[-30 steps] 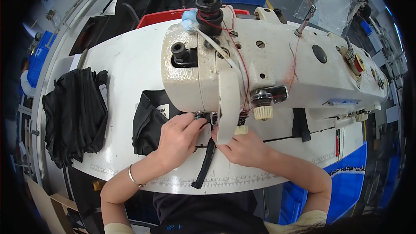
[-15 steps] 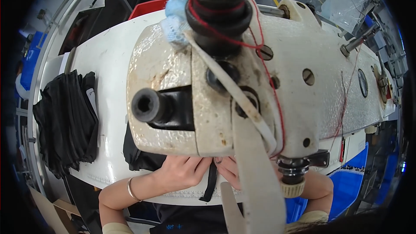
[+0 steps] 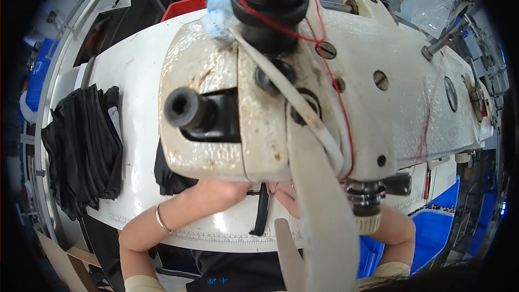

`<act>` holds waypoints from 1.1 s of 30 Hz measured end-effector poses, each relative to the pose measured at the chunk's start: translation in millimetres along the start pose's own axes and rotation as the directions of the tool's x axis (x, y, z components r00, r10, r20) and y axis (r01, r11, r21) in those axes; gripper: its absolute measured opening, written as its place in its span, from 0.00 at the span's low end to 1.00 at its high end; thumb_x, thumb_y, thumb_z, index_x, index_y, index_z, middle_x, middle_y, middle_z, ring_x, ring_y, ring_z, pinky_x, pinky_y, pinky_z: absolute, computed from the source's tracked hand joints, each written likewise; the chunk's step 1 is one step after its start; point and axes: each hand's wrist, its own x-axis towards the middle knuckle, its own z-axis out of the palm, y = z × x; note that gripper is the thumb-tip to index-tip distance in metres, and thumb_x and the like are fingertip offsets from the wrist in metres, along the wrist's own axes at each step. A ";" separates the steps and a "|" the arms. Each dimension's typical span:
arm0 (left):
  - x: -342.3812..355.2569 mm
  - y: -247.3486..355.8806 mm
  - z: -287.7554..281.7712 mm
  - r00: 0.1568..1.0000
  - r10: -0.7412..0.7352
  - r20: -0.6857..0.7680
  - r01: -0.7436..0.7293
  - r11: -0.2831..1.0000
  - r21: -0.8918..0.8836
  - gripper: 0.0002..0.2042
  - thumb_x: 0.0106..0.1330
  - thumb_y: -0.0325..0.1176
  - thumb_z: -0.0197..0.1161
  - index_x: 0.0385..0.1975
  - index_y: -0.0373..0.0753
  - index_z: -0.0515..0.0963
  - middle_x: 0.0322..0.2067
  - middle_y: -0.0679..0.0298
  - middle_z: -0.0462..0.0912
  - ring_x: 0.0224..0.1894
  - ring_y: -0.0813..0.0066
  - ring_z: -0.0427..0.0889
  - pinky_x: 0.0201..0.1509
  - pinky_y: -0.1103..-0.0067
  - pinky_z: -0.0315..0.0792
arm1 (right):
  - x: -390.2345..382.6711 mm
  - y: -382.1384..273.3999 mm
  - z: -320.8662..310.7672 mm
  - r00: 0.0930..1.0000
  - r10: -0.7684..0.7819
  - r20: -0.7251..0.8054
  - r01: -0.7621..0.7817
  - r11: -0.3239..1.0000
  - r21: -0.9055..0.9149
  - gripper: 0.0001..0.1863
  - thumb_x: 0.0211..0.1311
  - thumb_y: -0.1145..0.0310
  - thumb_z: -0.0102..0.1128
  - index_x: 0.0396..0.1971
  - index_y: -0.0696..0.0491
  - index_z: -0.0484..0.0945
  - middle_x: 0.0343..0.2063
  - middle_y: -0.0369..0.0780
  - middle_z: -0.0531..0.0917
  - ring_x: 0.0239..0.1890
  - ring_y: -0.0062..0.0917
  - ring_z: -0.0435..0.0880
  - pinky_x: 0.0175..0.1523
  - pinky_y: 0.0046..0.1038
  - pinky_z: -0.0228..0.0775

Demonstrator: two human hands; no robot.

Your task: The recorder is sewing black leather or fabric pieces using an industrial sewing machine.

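Note:
A white sewing machine head with red thread covers much of the middle and hides the spot where my hands meet. My left hand, a bangle on its wrist, reaches under the machine's front edge, its fingers out of sight. Close by, my right hand is partly covered by a long pale lever; a small metal loop shows at its fingers, of a kind I cannot make out. Between the hands a narrow black strip hangs toward me over the table. Black fabric sticks out left of the machine.
A stack of folded black fabric pieces lies on the white table at the left. A printed ruler scale runs along the near edge. Blue bins stand at the right, and a red tray is behind.
Both hands have moved slightly away from me, further under the machine head. My left fingers, partly seen before, are now hidden. The view has shifted a little.

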 end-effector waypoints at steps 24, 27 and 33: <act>-68.1 108.2 0.1 0.934 0.276 -0.226 -0.116 0.835 0.539 0.08 0.45 0.27 0.60 0.27 0.39 0.80 0.26 0.68 0.70 0.30 0.76 0.70 0.35 0.82 0.66 | -36.0 -59.0 -14.9 0.853 -0.474 -0.217 0.358 0.835 -0.418 0.11 0.50 0.74 0.58 0.34 0.61 0.80 0.35 0.42 0.80 0.39 0.30 0.82 0.38 0.25 0.74; -71.9 105.6 -0.6 0.938 0.256 -0.232 -0.114 0.864 0.491 0.10 0.43 0.26 0.61 0.28 0.38 0.81 0.28 0.67 0.71 0.30 0.75 0.71 0.35 0.82 0.67 | -37.0 -58.8 -14.4 0.848 -0.478 -0.227 0.359 0.835 -0.416 0.11 0.50 0.74 0.58 0.34 0.61 0.80 0.35 0.42 0.81 0.38 0.30 0.82 0.37 0.25 0.74; -53.0 81.9 -29.8 0.966 -0.102 -0.238 0.099 0.995 -0.025 0.18 0.40 0.19 0.59 0.36 0.32 0.80 0.32 0.59 0.77 0.29 0.66 0.76 0.32 0.76 0.70 | -41.6 -55.7 -13.7 0.869 -0.490 -0.061 0.433 0.816 -0.383 0.12 0.47 0.72 0.59 0.32 0.62 0.80 0.36 0.43 0.80 0.40 0.31 0.79 0.43 0.26 0.72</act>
